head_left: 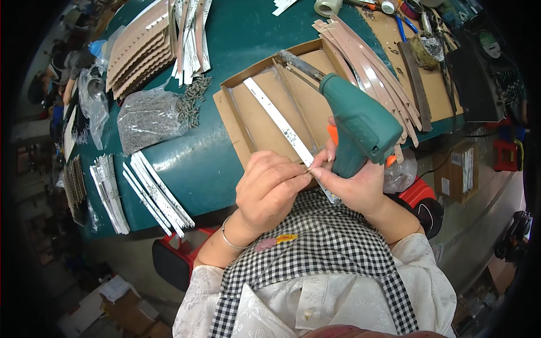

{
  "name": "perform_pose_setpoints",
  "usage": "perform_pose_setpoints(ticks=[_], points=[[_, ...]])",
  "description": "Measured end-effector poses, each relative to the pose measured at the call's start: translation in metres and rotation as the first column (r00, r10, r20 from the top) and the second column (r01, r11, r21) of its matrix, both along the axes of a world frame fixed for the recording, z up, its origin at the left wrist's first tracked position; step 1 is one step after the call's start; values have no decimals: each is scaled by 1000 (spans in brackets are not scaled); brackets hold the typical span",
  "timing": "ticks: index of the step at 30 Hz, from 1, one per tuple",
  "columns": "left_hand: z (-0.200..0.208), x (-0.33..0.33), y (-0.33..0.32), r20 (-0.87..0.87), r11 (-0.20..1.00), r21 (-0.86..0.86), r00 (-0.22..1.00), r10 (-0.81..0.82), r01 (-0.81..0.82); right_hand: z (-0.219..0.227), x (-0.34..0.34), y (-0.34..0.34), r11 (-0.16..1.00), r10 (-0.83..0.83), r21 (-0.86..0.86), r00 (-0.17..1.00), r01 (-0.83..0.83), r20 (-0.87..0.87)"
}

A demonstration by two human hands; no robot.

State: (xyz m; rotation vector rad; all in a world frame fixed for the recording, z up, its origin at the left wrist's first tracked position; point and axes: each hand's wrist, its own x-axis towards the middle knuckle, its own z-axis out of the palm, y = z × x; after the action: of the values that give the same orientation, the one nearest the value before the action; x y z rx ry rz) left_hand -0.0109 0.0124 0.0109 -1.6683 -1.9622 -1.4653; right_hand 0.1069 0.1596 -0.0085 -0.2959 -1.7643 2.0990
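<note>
White strip runs 11 to 5 o'clock over the cardboard tray, near end down by the checked apron. Left hand, 7 o'clock of the strip's middle: thumb and fingertips pinched together at the strip's edge, no visible gap; can't tell if they're on the edge itself or a small part. Right hand, about 5 o'clock: wrapped round the grip of the green glue gun, thumb and a forefinger reaching out to the strip beside the left fingertips, nearly closed. Gun nozzle points 10–11 o'clock, over the tray. Handling, my read: strip is light, thin, bendy along its length, stiffer across; smooth face probably slides, so pinch both long edges near the working spot and let the tray back it up. Looks more likely to kink than snap. Gun is the heavy, bulky item, hard plastic, top-heavy: grip low behind the orange trigger, treat the nozzle as hot.
</note>
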Motion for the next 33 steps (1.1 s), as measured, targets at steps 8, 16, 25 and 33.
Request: perform_pose_setpoints(ticks=[8,16,25,33], points=[[-3,6,-9,535,988,-153,843,54,34,-15,8,2,954,76,284,993,-99,92],[-14,3,-16,725,986,-138,688,35,95,-5,6,2,850,66,503,979,-155,191],[-8,-2,-9,694,979,-198,711,108,45,-13,5,1,762,-67,646,989,-34,131],[-44,-43,2,118,907,-307,934,338,-289,-33,26,11,857,-108,511,992,65,57]])
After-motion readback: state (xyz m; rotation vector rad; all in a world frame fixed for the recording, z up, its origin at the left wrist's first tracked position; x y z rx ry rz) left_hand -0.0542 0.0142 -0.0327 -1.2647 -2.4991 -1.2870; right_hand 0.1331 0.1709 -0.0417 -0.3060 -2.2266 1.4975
